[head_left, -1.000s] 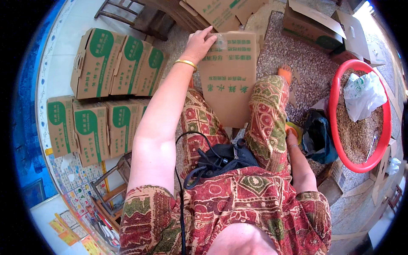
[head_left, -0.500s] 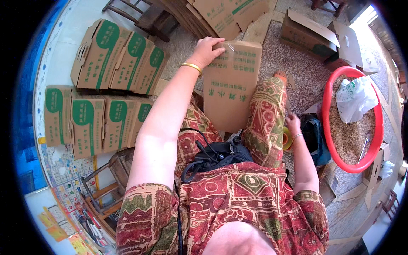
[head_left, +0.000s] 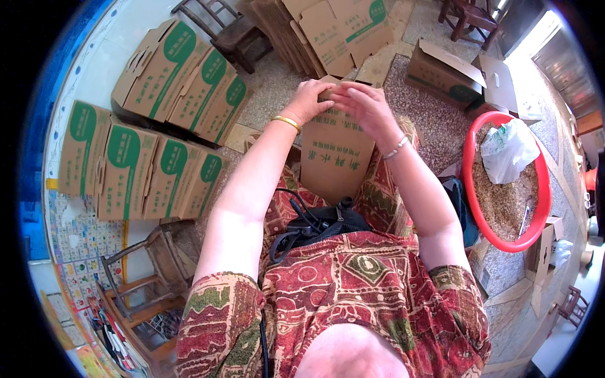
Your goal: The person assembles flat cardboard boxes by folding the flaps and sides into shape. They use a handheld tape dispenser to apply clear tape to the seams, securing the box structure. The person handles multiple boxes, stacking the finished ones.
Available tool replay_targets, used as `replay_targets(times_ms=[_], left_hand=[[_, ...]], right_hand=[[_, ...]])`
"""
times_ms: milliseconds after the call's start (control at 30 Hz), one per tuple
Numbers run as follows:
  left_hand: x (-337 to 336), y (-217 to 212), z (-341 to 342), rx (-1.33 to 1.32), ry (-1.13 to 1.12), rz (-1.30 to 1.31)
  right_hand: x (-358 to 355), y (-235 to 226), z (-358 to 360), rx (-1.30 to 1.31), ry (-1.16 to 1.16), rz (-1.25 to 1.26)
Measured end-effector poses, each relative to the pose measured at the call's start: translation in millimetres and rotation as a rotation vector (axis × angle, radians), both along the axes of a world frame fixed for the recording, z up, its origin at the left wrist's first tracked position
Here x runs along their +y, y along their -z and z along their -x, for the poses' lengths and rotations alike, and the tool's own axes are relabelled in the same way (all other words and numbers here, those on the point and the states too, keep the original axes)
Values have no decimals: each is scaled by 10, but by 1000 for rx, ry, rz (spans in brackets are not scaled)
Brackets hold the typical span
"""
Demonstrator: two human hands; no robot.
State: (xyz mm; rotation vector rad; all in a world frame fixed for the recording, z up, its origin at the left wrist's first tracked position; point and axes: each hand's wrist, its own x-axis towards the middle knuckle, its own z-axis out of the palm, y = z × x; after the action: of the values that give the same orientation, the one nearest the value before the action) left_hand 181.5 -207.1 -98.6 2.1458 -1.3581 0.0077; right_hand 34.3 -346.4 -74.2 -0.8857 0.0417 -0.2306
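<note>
Atop the cardboard box [head_left: 334,157], both hands [head_left: 343,101] meet.

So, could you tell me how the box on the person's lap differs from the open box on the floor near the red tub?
The lap box is flat and upright, with both hands, left hand and right hand, on its top edge. The floor box is set up, flaps open, untouched, beside the red tub. Both are brown cardboard with green print.
</note>
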Motion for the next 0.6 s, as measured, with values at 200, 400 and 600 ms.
replay_targets(times_ms=[200, 400, 600], left_hand=[[116, 100, 94, -59, 46, 29], [90, 120, 159, 10, 99, -1], [89, 172, 156, 11, 136, 9]], right_hand=[[278, 180, -27, 204, 81, 197], [205, 326, 91, 250, 87, 200], [229, 499, 334, 364, 25, 297]])
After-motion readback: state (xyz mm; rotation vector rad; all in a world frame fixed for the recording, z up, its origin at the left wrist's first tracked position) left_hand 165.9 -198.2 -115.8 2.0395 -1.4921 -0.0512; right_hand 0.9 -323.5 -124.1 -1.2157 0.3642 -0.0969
